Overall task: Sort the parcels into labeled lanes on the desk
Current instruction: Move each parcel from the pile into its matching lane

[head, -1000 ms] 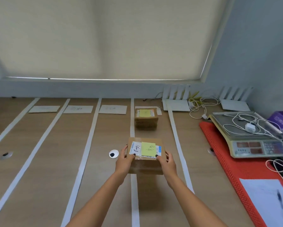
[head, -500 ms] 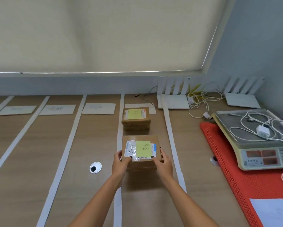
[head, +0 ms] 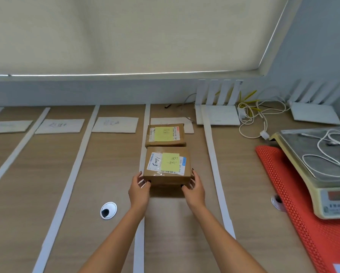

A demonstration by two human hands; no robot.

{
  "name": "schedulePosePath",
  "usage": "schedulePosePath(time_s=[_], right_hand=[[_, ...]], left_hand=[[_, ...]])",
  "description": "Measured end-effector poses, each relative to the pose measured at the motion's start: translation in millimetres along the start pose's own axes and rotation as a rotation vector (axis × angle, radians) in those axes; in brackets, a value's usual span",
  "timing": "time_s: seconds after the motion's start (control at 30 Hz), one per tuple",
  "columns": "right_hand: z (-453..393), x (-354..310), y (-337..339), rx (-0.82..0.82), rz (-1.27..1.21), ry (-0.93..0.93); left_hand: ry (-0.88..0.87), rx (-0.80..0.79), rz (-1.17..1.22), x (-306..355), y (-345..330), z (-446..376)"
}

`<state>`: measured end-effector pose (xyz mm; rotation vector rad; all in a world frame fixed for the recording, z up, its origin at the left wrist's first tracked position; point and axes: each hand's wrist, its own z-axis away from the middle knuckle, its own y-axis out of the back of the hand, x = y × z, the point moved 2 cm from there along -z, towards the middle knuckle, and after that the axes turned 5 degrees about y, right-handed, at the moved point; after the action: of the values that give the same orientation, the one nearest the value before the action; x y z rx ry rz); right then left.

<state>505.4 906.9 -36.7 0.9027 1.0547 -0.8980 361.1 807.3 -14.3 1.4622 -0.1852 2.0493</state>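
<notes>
A brown cardboard parcel (head: pixel 166 181) with a yellow sticky note and a shipping label lies in the lane between two white tape strips (head: pixel 212 154). It sits right behind a second, flatter parcel (head: pixel 165 134) with its own yellow note, and the two nearly touch. My left hand (head: pixel 139 191) grips the near parcel's near left corner, and my right hand (head: pixel 194 189) grips its near right corner, fingers curled round the edges. A paper lane label (head: pixel 188 123) is partly hidden behind the far parcel.
Paper labels (head: pixel 115 124) (head: pixel 59 126) (head: pixel 7 126) head the lanes to the left. A round cable grommet (head: pixel 108 210) sits in the neighbouring lane. To the right are a weighing scale (head: pixel 312 166) with white cables on a red mat (head: pixel 303 223), and two white routers (head: pixel 218 115) (head: pixel 314 115) by the wall.
Both hands have carried the near parcel forward and down, from above the left tape strip into the lane, up against the far parcel.
</notes>
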Motion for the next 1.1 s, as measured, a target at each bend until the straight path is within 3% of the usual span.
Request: schedulePosePath(time_s=[0.23, 0.43, 0.67, 0.77, 1.1], right_hand=[[36, 0, 14, 0.032, 0.081, -0.068], [105, -5, 19, -0.197, 0.183, -0.108], [185, -30, -22, -0.434, 0.349, -0.005], [221, -36, -38, -0.535, 0.451, 0.005], [324, -83, -149, -0.459, 0.485, 0.039]], left_hand=[[0.032, -0.013, -0.075, -9, 21, 25], [0.03, -0.142, -0.139, -9, 56, 77], [-0.104, -0.37, -0.491, -39, 107, 149], [-0.11, -0.391, -0.516, -45, 143, 160], [-0.23, -0.37, -0.455, -43, 325, 147]])
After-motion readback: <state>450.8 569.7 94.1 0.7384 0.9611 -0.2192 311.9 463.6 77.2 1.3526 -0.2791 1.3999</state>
